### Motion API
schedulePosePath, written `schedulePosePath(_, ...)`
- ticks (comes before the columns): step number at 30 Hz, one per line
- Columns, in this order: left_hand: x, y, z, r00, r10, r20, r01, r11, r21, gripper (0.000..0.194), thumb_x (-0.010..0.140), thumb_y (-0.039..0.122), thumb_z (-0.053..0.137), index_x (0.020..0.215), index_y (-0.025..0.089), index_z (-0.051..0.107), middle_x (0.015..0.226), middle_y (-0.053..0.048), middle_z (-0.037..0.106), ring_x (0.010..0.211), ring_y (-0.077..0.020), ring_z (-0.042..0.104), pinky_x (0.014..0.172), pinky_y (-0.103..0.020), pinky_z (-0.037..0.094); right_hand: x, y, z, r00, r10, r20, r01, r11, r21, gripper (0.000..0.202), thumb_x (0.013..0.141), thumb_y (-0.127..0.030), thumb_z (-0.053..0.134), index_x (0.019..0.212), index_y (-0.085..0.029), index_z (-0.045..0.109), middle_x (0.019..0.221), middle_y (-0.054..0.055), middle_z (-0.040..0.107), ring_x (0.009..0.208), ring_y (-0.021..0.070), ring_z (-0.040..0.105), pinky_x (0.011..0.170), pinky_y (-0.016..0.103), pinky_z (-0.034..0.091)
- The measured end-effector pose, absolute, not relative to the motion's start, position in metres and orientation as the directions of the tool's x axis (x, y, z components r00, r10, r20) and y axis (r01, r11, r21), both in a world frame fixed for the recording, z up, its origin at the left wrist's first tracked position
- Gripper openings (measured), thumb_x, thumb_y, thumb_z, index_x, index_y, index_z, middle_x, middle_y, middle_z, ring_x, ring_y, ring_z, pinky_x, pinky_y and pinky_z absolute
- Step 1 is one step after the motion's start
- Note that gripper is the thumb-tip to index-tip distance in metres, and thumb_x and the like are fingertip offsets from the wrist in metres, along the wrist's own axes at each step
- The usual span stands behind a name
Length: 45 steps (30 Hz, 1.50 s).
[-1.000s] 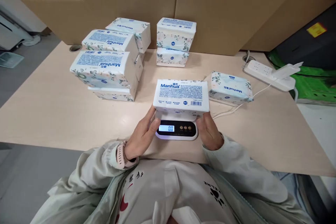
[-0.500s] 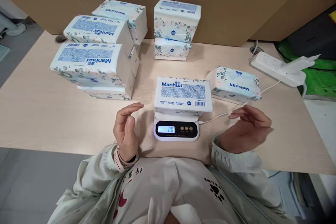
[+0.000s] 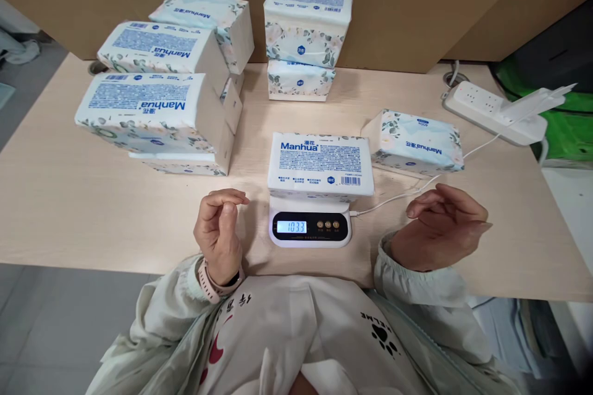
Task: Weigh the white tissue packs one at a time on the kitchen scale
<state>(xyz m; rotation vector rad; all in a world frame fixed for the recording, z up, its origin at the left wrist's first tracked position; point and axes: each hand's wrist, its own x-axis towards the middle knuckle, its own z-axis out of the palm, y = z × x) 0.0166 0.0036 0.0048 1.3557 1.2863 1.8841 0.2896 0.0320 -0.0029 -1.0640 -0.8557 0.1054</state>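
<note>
A pack of tissues [image 3: 319, 166] with blue print lies on a small white digital scale [image 3: 309, 239], whose lit display reads 103.3. My left hand [image 3: 218, 234], with a pink watch strap at the wrist, hovers to the left of the scale. Its fingers are loosely bent with the thumb near them, and nothing is in it. On the other side, my right hand [image 3: 442, 231] is half curled and holds nothing, its palm turned inward. Neither hand touches the pack. Another tissue pack [image 3: 417, 142] sits behind my right hand.
Several tissue packs [image 3: 139, 105] are stacked at the back left. Two more form a stack [image 3: 303, 37] at the back middle, before a cardboard panel [image 3: 393, 6]. A white power strip [image 3: 491, 111] lies at the back right, and a white cable [image 3: 393, 202] runs to the scale.
The scale's display has gone from 0.0 to 103.3. My left thumb has come closer to the fingers, and both hands stay beside the scale. The view has shifted slightly.
</note>
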Motion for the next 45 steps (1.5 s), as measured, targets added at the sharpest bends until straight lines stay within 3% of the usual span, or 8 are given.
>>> schedulePosePath(9, 0.016, 0.004, 0.005, -0.356, 0.8, 0.483, 0.204, -0.437, 0.876, 0.012, 0.105, 0.025, 0.069, 0.097, 0.02, 0.076, 0.085, -0.003, 0.072, 0.085, -0.0161, 0.069, 0.083, -0.031, 0.052, 0.292, 0.03, -0.004, 0.673, 0.517, 0.529, 0.263, 0.501, -0.824, 0.047, 0.103, -0.056, 0.049, 0.096, -0.028, 0.086, 0.066, 0.002, 0.059, 0.045, 0.0129, 0.044, 0.048, 0.032, 0.029)
schedulePosePath(16, 0.015, 0.005, 0.006, -0.319, 0.802, 0.505, 0.254, -0.441, 0.861, 0.01, 0.102, 0.025, 0.075, 0.094, 0.021, 0.079, 0.085, -0.003, 0.073, 0.083, -0.0155, 0.068, 0.08, -0.03, 0.052, 0.302, 0.027, -0.017, 0.602, 0.561, 0.568, 0.306, 0.495, -0.813, 0.048, 0.108, -0.049, 0.039, 0.104, -0.029, 0.083, 0.072, 0.003, 0.065, 0.046, 0.0147, 0.046, 0.046, 0.032, 0.036)
schedulePosePath(24, 0.014, 0.004, 0.004, -0.313, 0.805, 0.504, 0.267, -0.435, 0.86, 0.009, 0.101, 0.026, 0.077, 0.094, 0.021, 0.079, 0.084, -0.003, 0.074, 0.083, -0.0156, 0.069, 0.08, -0.03, 0.053, 0.295, 0.024, -0.014, 0.611, 0.601, 0.515, 0.292, 0.433, -0.853, 0.052, 0.108, -0.057, 0.038, 0.104, -0.027, 0.08, 0.075, 0.002, 0.07, 0.048, 0.0158, 0.047, 0.051, 0.033, 0.038)
schedulePosePath(33, 0.016, 0.003, 0.008, -0.355, 0.833, 0.425, 0.213, -0.371, 0.904, 0.042, 0.108, 0.045, 0.065, 0.076, 0.02, 0.071, 0.082, -0.005, 0.073, 0.082, -0.0186, 0.07, 0.083, -0.035, 0.056, 0.292, 0.023, -0.014, 0.588, 0.634, 0.502, 0.264, 0.437, -0.86, 0.045, 0.106, -0.052, 0.042, 0.101, -0.026, 0.079, 0.076, 0.004, 0.071, 0.051, 0.0174, 0.052, 0.052, 0.033, 0.037)
schedulePosePath(39, 0.016, 0.003, 0.008, -0.341, 0.898, 0.279, 0.072, -0.271, 0.96, 0.034, 0.108, 0.048, 0.061, 0.104, 0.021, 0.082, 0.104, -0.008, 0.081, 0.104, -0.023, 0.077, 0.1, -0.039, 0.06, 0.287, 0.022, -0.007, 0.546, 0.661, 0.515, 0.287, 0.43, -0.856, 0.05, 0.107, -0.055, 0.039, 0.089, -0.026, 0.076, 0.072, 0.005, 0.071, 0.052, 0.0196, 0.055, 0.053, 0.037, 0.04)
schedulePosePath(45, 0.009, 0.013, 0.011, -0.267, 0.954, 0.137, -0.047, -0.155, 0.987, 0.028, 0.099, 0.044, 0.077, 0.117, 0.023, 0.081, 0.118, -0.009, 0.082, 0.115, -0.0216, 0.078, 0.108, -0.036, 0.061, 0.284, 0.023, -0.005, 0.516, 0.689, 0.509, 0.259, 0.441, -0.86, 0.052, 0.107, -0.058, 0.039, 0.08, -0.027, 0.071, 0.069, 0.004, 0.072, 0.064, 0.0244, 0.069, 0.059, 0.041, 0.052)
